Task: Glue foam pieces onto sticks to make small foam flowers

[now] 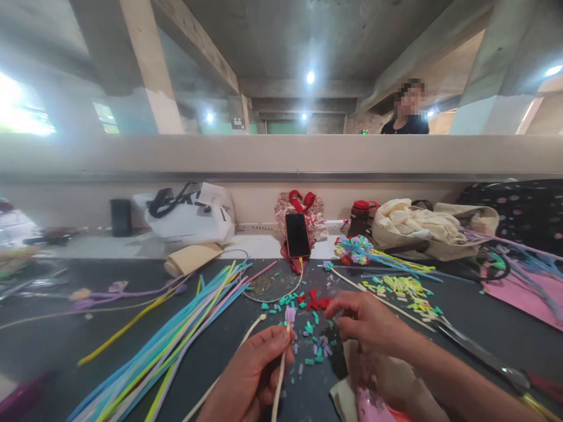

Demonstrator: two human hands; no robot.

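Work with coloured strips, seen from the head; clock positions are read about the left grip, with twelve on the far side. The dark desk (53, 346) carries the whole arrangement. Across it, at about ten o'clock, lies a long bundle of strips (167, 337) in blue, yellow-green, lilac and pink. The left grip (259, 363) is clamped on a cream stem (280, 375), thumb and fingers closed about its upper part. The right grip (365, 316), at two o'clock, has its thumb and fingers curled toward one another; whether anything lies between them cannot be told. Well apart, at three o'clock, rests a metal-bladed tool (479, 351) (its handle end is red and yellow). A dark-screened phone (298, 234) stands tilted near half past twelve, with a cable at its lower end. Between one and two o'clock lies a many-coloured flower cluster (354, 249). The lilac tuft (290, 316) sits at one o'clock, on the tip of the cream stem, just beyond the left thumb. Smallest are the cut pieces: yellow-green pieces (404, 287) heaped at two o'clock, red pieces (317, 300) just beside the right fingertips, and teal pieces (309, 328) scattered between the two grips.
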